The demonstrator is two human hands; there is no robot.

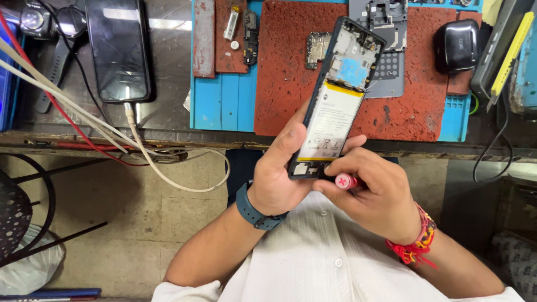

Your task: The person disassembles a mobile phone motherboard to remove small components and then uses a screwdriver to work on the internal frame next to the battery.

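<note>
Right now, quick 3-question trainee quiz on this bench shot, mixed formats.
1. True or false: the opened phone lies flat on the red mat.
2. Which hand holds the pink-capped screwdriver?
A) left hand
B) right hand
3. Fill in: the black phone at top left has a white ____ plugged in.

Key: 1 false, both hands hold it above the mat; 2 B; 3 cable.

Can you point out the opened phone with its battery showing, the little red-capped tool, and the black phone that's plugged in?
Opened black phone with white battery (pixel 331 120): head view, on the battery.
Red-capped screwdriver (pixel 345 180): head view, on its cap end.
Plugged-in black phone (pixel 118 50): head view, on its screen.
</note>
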